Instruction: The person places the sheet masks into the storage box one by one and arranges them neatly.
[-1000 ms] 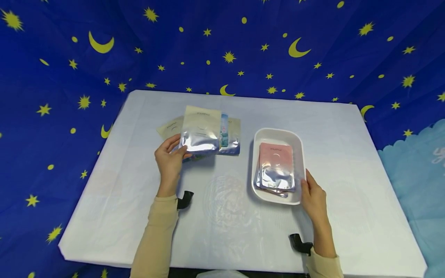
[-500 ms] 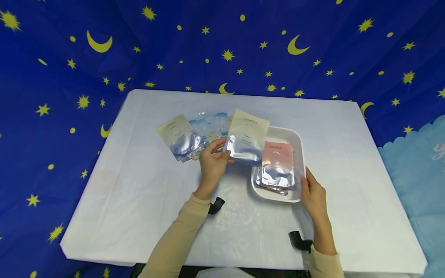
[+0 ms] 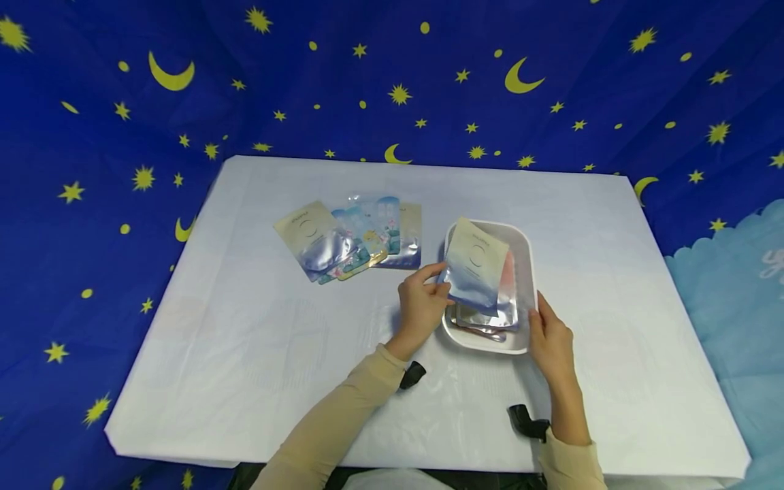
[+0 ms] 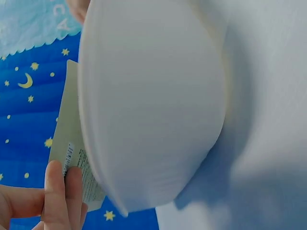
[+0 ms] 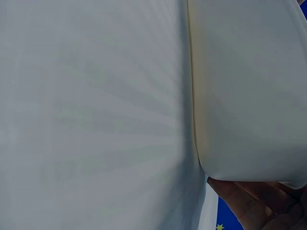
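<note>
My left hand point(image 3: 422, 307) pinches a yellow-and-silver sheet mask packet point(image 3: 476, 264) by its left edge, tilted over a white plastic tub point(image 3: 526, 279). In the left wrist view the back of this packet point(image 4: 67, 124), printed with a barcode, shows beside the tub's outer wall point(image 4: 153, 105). Inside the tub lies a small stack of packets, a pink-and-silver one point(image 3: 508, 289) uppermost and partly covered by the held packet. My right hand point(image 3: 553, 344) holds the tub's right side, thumb at the rim; in the right wrist view its fingers point(image 5: 249, 203) touch the tub's end.
Left of the tub, a fanned group of packets lies on the white-covered table point(image 3: 245, 367): yellow-and-silver ones point(image 3: 315, 238) at both ends, blue illustrated ones point(image 3: 387, 221) between. A blue star-patterned cloth point(image 3: 343, 75) hangs behind the table, and a light-blue cloth point(image 3: 729, 286) at the right.
My left hand has carried the yellow packet rightward from above the fanned group to over the tub, uncovering the blue packets. My right hand has stayed at the tub.
</note>
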The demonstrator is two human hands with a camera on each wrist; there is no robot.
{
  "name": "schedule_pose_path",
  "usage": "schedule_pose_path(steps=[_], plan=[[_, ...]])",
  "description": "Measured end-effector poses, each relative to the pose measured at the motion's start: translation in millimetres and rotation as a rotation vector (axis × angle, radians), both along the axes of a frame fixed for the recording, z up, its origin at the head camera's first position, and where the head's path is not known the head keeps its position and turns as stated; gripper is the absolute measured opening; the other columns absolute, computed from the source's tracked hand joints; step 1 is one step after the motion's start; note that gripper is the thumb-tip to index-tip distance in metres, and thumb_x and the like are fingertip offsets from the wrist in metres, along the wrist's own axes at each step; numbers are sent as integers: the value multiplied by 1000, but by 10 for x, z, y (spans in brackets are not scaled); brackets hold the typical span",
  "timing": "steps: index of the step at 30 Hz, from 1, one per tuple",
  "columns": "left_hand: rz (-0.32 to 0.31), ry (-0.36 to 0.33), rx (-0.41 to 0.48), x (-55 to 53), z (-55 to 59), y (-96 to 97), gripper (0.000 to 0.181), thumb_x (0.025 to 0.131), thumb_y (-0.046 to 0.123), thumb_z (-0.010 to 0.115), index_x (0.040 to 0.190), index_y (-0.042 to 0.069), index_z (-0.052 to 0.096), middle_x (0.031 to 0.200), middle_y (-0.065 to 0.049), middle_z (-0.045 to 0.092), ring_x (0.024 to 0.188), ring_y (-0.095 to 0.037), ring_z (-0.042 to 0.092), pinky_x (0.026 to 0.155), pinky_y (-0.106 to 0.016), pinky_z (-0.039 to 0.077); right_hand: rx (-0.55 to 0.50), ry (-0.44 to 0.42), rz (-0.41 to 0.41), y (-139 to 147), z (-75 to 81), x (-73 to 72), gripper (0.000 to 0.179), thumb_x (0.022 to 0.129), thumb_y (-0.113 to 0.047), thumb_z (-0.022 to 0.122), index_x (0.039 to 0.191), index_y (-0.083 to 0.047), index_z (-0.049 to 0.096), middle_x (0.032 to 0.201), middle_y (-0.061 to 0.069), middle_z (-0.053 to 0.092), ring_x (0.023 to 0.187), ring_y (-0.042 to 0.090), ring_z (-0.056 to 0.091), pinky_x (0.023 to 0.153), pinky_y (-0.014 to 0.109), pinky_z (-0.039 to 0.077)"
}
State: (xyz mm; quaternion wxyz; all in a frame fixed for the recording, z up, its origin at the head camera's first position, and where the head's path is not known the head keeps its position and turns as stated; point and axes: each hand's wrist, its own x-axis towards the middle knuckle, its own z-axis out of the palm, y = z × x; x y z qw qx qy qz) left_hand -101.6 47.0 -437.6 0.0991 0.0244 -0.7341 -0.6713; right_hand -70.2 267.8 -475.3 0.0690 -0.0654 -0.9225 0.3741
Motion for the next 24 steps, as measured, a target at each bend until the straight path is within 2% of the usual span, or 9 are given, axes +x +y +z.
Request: schedule_pose_path(steps=[7, 12, 15, 18, 22, 24], plan=[[-21, -4, -47, 43, 0, 129, 33, 83, -14, 62, 114, -6, 68, 106, -24, 71, 59, -28, 72, 49, -17, 53, 0, -19, -2, -14, 21, -8, 43, 102, -13, 42, 144, -3, 46, 122, 35, 59, 107, 51, 59, 87, 64, 44], [-36, 1, -100, 68, -11, 197, 32, 84, -9, 65, 116, -3, 67, 83, -22, 73, 56, -23, 71, 47, -15, 51, 0, -34, -7, -23, 31, -5, 44, 103, -14, 42, 146, -4, 44, 124, 34, 58, 108, 50, 59, 87, 63, 44], [-42, -2, -134, 77, -27, 222, 32, 85, -7, 66, 117, -3, 67, 76, -20, 73, 55, -21, 70, 47, -13, 49, -1, -34, -7, -25, 32, 0, 44, 103, -14, 42, 146, -5, 44, 126, 34, 57, 113, 52, 57, 89, 64, 44], [-70, 4, -171, 84, -40, 229, 32, 85, -5, 69, 117, -5, 66, 87, -21, 74, 59, -21, 71, 50, -12, 50, -4, -30, -6, -25, 25, 1, 44, 103, -14, 43, 146, -5, 45, 126, 34, 57, 115, 52, 56, 90, 64, 43], [-126, 37, -275, 82, -61, 219, 34, 83, -1, 73, 116, -7, 67, 100, -20, 72, 63, -18, 70, 55, -12, 50, -2, -25, -4, -25, 22, 4, 44, 102, -13, 42, 146, -6, 45, 126, 34, 57, 114, 52, 56, 90, 64, 43], [-152, 50, -327, 79, -66, 212, 35, 83, 2, 74, 116, -7, 67, 97, -18, 72, 62, -13, 65, 59, -13, 49, 0, -24, -5, -25, 22, 4, 44, 102, -14, 42, 146, -6, 45, 126, 34, 57, 114, 51, 57, 90, 64, 43]])
